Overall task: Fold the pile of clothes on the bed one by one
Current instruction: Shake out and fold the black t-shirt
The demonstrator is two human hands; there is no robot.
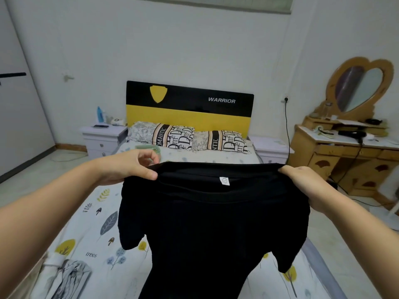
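A black short-sleeved T-shirt [211, 223] hangs in the air above the bed [86, 229], held up by its shoulders with the collar and a small white label facing me. My left hand [131, 167] pinches the shirt's left shoulder between thumb and fingers. My right hand [306, 182] grips the right shoulder, fingers curled behind the cloth. Both sleeves hang down. A crumpled grey and white garment [69, 279] lies on the bed at the lower left.
Two patterned pillows [185, 137] lie against a black and yellow headboard [190, 108]. A folded green item [149, 147] rests near them. White nightstands [103, 139] flank the bed. A wooden dressing table [345, 152] with a heart-shaped mirror stands at the right.
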